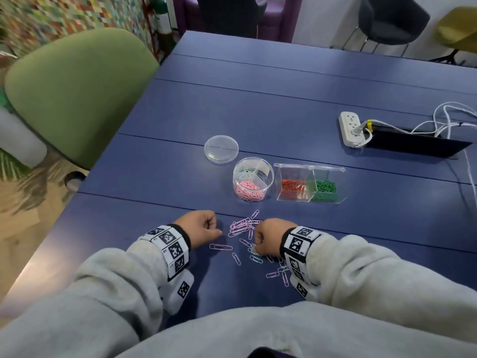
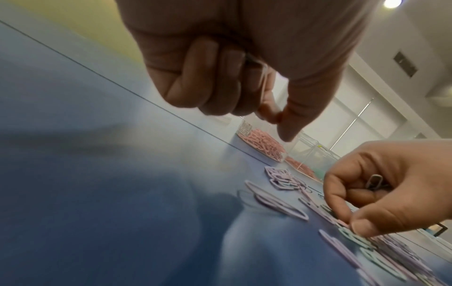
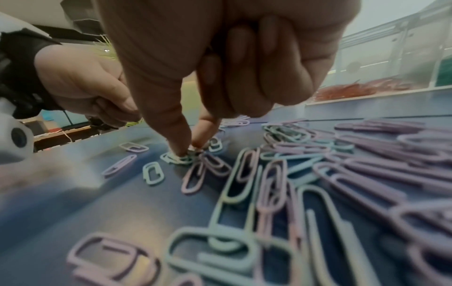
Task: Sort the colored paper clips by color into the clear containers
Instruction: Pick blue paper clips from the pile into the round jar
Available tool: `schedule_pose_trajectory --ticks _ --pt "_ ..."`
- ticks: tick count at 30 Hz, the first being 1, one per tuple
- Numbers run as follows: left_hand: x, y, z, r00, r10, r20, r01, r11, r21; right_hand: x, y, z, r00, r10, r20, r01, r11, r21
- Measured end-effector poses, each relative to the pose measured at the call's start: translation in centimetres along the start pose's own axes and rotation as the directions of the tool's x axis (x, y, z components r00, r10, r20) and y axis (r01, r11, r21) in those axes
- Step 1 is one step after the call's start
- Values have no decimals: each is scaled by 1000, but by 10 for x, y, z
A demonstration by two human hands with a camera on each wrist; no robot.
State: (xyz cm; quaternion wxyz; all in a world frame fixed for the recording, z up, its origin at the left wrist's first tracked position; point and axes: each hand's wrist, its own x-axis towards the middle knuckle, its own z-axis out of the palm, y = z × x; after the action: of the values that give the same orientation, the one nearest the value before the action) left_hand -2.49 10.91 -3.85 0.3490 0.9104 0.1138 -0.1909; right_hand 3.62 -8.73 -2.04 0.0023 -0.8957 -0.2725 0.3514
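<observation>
Loose lilac and pale blue-green paper clips (image 1: pixel 242 228) lie scattered on the blue table (image 1: pixel 258 104) between my hands. My left hand (image 1: pixel 215 228) is curled into a fist left of the pile; in the left wrist view its fingers (image 2: pixel 215 81) grip a pale clip (image 2: pixel 264 81). My right hand (image 3: pixel 190 149) pinches a blue-green clip (image 3: pixel 179 157) on the table with thumb and forefinger, and another clip (image 2: pixel 374 181) sits under its curled fingers. Beyond stand a round clear container (image 1: pixel 265 174) with pink clips and a clear box (image 1: pixel 294 174) with orange clips (image 1: pixel 293 188) and green clips (image 1: pixel 325 189).
A round clear lid (image 1: pixel 221 149) lies behind the round container. A white power strip (image 1: pixel 351 129) with white cables and a black slot (image 1: pixel 413 144) sit at the far right. A green chair (image 1: pixel 74 94) stands at the table's left edge.
</observation>
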Motion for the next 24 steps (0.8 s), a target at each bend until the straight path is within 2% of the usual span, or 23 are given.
schedule_pose_trajectory --ticks 7,13,17,21,24 --pt "4 4 -5 999 38 27 -39 998 50 0 4 4 1000 24 19 -25 996 91" --pt "7 19 -2 993 94 76 -104 986 134 -7 13 8 997 53 -64 -32 958 286" --pt "7 31 2 980 122 159 -152 970 188 -14 33 2 982 133 -136 -88 951 298" --pt "6 53 15 941 165 295 -280 868 410 -27 62 3 962 248 -118 -208 938 279" --pt "11 64 28 916 205 344 -361 797 485 -39 76 11 946 299 -121 -244 908 341"
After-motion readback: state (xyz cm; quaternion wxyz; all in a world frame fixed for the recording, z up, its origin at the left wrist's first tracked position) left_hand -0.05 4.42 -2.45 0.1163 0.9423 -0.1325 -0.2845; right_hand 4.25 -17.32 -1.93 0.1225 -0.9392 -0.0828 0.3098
